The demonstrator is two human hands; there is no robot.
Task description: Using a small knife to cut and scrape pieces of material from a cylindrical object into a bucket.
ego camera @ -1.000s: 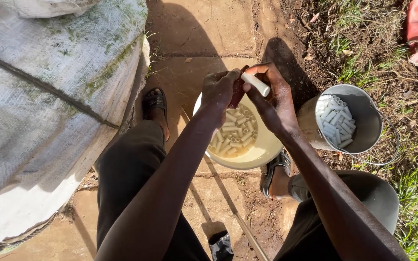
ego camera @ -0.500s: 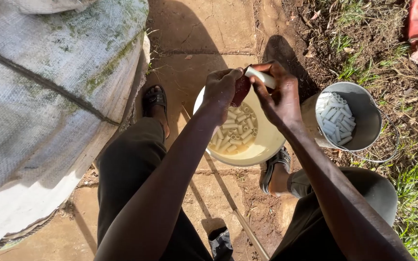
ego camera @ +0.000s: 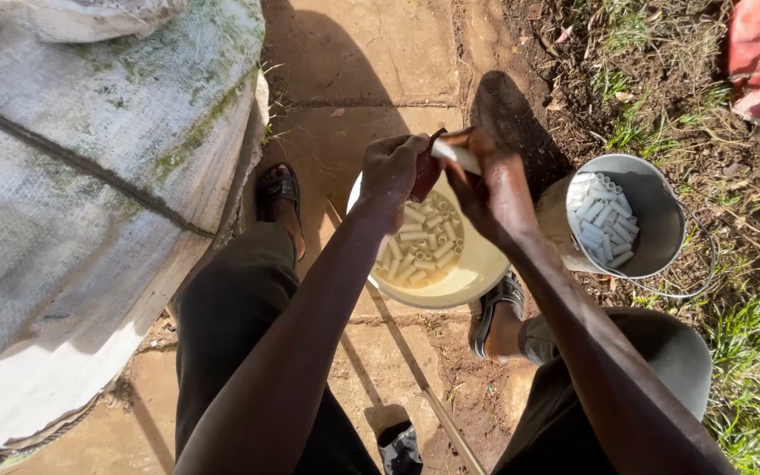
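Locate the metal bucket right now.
Head view, right of centre: the metal bucket sits on the dirt by the grass, just right of the right hand and the cream bowl, with white tubes inside.

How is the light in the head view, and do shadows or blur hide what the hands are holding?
Head view: hard sunlight, sharp focus, no visible motion blur. A dark shadow lies on the paving past the hands. The left hand and right hand hold a white tube, sunlit and clear, over the bowl. The pail is half shaded inside; the legs are deep in shadow.
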